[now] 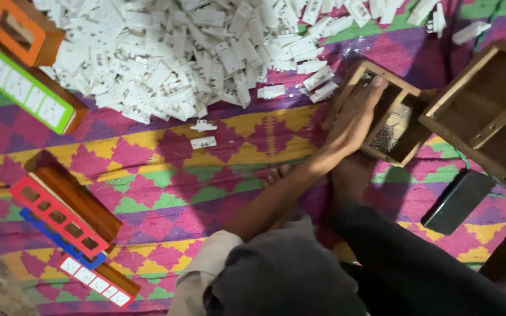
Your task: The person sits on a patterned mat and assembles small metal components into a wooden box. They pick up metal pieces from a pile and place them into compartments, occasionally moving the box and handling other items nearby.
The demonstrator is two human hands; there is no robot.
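Wooden box (395, 137), small and open-topped, sits on the patterned mat (165, 193) at about two o'clock from the person's body, and one hand (352, 120) lies flat across its near-left wall, fingers stretched out and pointing to one o'clock, with the fingertips over the rim and nothing visibly gripped. Whether this is the left or the right hand cannot be told, since only one arm shows. A glinting heap of small metal parts (389, 137) lies inside the box, at three o'clock from the palm and just beside it. Because the hand bears on one wall only, the light box could probably tip or slide, and the small parts might spill onto the busy mat, where they would be hard to find. At ten o'clock from the hand, a large pile of white plastic pieces (194, 52) spreads near; a careless sweep of the forearm could scatter the loose ones. A bigger wooden frame (487, 117) stands at three o'clock, touching the box.
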